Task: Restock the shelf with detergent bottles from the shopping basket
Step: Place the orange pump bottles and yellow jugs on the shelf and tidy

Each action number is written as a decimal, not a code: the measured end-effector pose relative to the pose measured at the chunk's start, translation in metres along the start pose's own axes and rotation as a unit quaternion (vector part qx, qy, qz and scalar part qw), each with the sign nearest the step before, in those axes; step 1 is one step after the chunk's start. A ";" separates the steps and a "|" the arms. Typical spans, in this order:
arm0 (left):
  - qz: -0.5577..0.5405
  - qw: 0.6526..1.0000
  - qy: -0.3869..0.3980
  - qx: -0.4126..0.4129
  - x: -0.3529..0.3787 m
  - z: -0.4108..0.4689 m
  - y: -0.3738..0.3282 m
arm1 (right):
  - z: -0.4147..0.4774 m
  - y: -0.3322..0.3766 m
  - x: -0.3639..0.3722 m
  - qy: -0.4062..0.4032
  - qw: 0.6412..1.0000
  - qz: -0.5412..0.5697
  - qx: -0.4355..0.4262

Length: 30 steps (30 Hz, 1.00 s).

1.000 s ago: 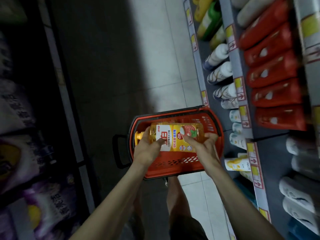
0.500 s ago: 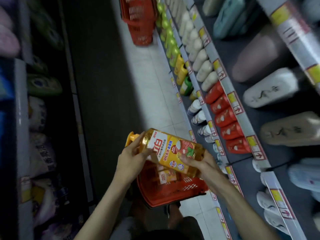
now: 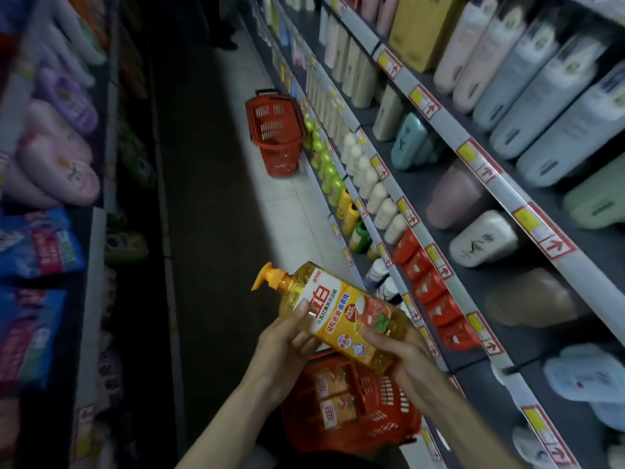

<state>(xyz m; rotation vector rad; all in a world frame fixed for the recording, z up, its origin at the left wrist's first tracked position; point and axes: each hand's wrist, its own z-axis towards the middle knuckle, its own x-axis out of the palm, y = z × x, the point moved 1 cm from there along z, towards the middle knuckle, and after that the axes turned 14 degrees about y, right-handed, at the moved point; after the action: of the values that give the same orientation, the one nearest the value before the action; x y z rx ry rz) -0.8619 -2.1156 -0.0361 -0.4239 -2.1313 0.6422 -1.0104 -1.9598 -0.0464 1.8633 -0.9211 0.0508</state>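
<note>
Fingers point(image 3: 301, 311) of the left hand point(image 3: 287, 343) and right hand point(image 3: 404, 355) curl round a tilted yellow detergent bottle point(image 3: 341, 313). The red shopping basket point(image 3: 389, 424) sits below them, and the shelf point(image 3: 439, 265) is to their right.

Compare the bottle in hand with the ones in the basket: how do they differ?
The held bottle is gripped by the left hand and right hand, above the red basket; the basket bottles lie inside it. The held bottle shows whole, pump up-left; the basket bottles show only labels. Both carry the same yellow label.
</note>
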 end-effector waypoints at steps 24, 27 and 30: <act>0.171 0.835 -0.362 0.379 0.098 -0.138 0.048 | -0.028 0.045 0.048 0.434 0.840 -0.320 0.055; 0.160 0.804 -0.410 0.401 0.098 -0.182 0.069 | -0.049 0.024 0.078 0.466 0.821 -0.325 0.051; 0.159 0.799 -0.430 0.389 0.095 -0.231 0.099 | -0.076 -0.008 0.104 0.521 0.782 -0.334 0.077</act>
<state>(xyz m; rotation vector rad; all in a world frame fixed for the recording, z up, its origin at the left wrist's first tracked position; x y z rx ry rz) -0.7234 -1.9197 0.0843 0.0154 -2.3165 2.1288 -0.9052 -1.9567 0.0281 1.8041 0.5345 0.6620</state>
